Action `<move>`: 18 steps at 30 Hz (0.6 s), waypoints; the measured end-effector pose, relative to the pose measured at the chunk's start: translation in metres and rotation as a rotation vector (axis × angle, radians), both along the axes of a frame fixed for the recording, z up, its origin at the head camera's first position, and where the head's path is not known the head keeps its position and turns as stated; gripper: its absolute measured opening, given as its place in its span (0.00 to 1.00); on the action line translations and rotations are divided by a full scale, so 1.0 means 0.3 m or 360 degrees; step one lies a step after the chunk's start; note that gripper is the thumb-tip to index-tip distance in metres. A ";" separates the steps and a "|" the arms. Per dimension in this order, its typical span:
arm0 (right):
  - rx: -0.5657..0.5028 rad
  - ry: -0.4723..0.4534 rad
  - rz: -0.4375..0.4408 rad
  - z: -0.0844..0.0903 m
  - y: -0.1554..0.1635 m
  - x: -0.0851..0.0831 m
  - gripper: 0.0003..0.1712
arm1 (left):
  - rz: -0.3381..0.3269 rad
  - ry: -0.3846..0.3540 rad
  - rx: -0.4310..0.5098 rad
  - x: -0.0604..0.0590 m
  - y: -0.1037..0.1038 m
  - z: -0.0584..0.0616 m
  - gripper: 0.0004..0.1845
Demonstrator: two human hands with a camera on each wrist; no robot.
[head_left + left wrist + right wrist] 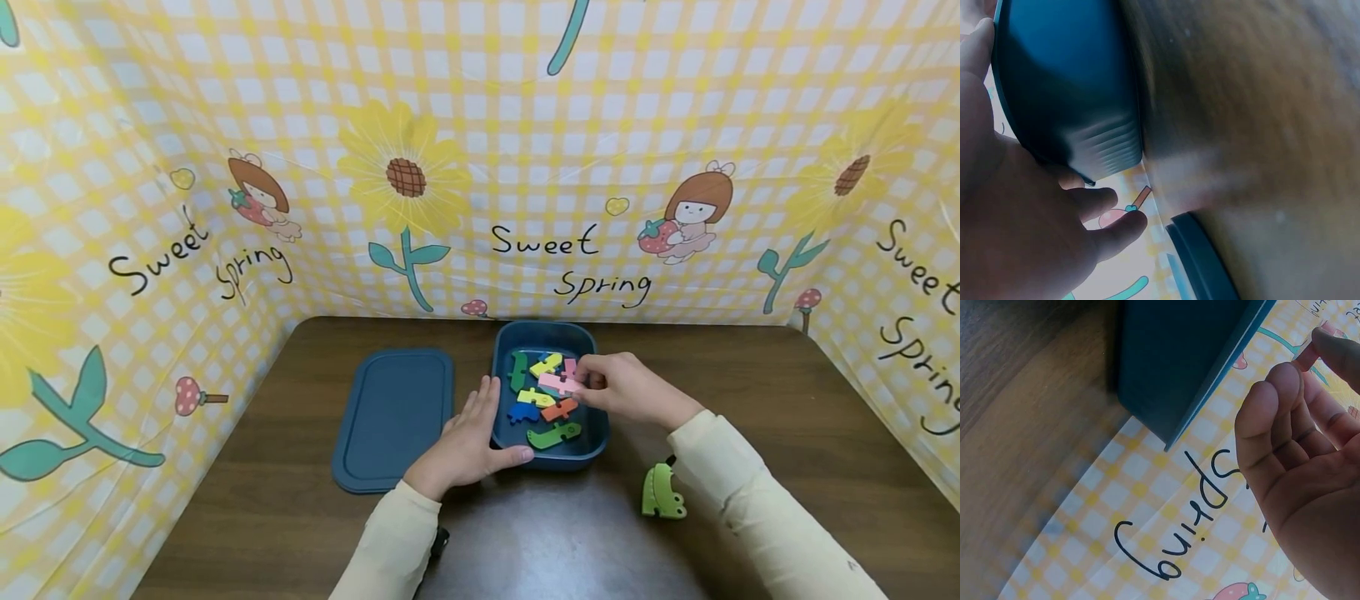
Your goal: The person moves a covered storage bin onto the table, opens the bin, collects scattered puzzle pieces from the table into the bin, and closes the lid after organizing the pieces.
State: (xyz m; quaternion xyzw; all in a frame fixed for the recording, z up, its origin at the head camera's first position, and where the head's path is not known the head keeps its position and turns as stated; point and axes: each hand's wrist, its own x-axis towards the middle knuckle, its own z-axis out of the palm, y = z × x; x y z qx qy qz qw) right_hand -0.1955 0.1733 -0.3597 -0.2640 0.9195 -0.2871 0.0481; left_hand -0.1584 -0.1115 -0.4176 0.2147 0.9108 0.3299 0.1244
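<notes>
Both our hands work the dark blue plastic box (pixel 501 417): left hand (pixel 467 442) braces it flat-fingered, right hand (pixel 626 387) pinches a pink puzzle piece (pixel 558 382).

A makeshift tabletop play booth: a "Sweet Spring" sunflower-print cloth (pixel 480 167) walls in the dark wooden table (pixel 750 400) on three sides.

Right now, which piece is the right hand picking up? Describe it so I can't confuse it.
On the brown wooden table stands a dark blue plastic tub of coloured puzzle pieces. The right hand pinches the pale pink flat piece near the tub's middle; it is the only pale pink one, its neighbours being yellow, orange, blue and green.
</notes>
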 end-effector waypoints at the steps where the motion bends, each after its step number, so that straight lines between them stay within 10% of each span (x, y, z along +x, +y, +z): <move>1: 0.0003 -0.0012 0.0001 0.000 -0.002 -0.002 0.06 | -0.0002 -0.0001 0.0000 0.000 0.000 -0.001 0.60; 18: -0.0033 -0.0120 0.0029 -0.022 -0.048 -0.017 0.05 | -0.0009 0.0005 -0.0013 -0.006 0.000 -0.007 0.59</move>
